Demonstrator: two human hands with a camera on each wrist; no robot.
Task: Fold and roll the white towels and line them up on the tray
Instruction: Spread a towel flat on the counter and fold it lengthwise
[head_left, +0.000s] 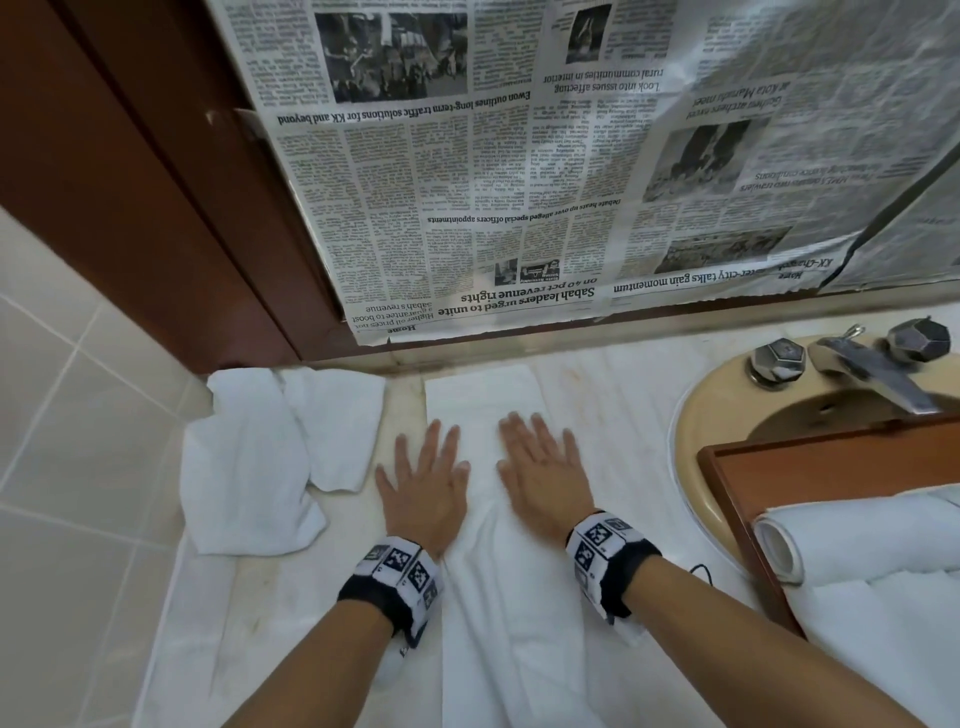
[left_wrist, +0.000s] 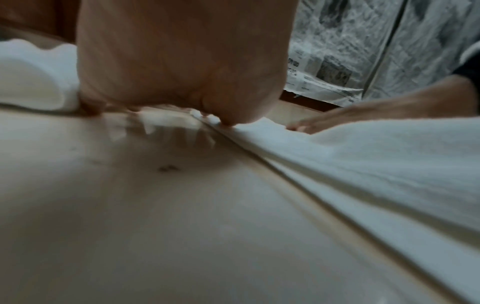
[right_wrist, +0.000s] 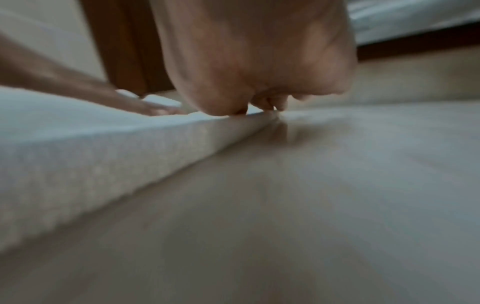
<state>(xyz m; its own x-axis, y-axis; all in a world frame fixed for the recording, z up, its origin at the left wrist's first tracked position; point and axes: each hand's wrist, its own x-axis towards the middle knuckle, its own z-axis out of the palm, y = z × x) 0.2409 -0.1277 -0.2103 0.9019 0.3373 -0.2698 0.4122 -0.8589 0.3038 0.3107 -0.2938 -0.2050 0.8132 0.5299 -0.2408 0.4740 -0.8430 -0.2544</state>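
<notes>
Head view first: one pale stone table (head_left: 613, 395) carries all of it, with a sink (head_left: 727, 405) set into it off to the right of the right hand's fingers. One long white towel (head_left: 498, 597), folded into a narrow strip, runs from the table's near edge out past the fingertips. Both hands lie on it palm down. The left hand (head_left: 423, 486) sits half on the strip's left edge and half on bare table; the right hand (head_left: 543, 470) lies wholly on cloth. Fingers of both are straight and spread, grasping nothing, only pressing.

By my reading the step in hand is the folding: flattening the strip so its layers lie even. From the wrist views the edges beside each palm look thick, several layers deep. Rolling should come next. That calls for taking up one short end, turning it tightly over itself, and keeping both hands level so the roll does not cone.

Left of the left fingers lies one loose heap of white towels (head_left: 249, 467), unfolded; I make out perhaps two pieces but cannot be sure. Right of the right hand, near the sink, stands one wooden tray (head_left: 727, 478), and on it one finished rolled towel (head_left: 841, 540), with more white cloth beneath it that I cannot count.
</notes>
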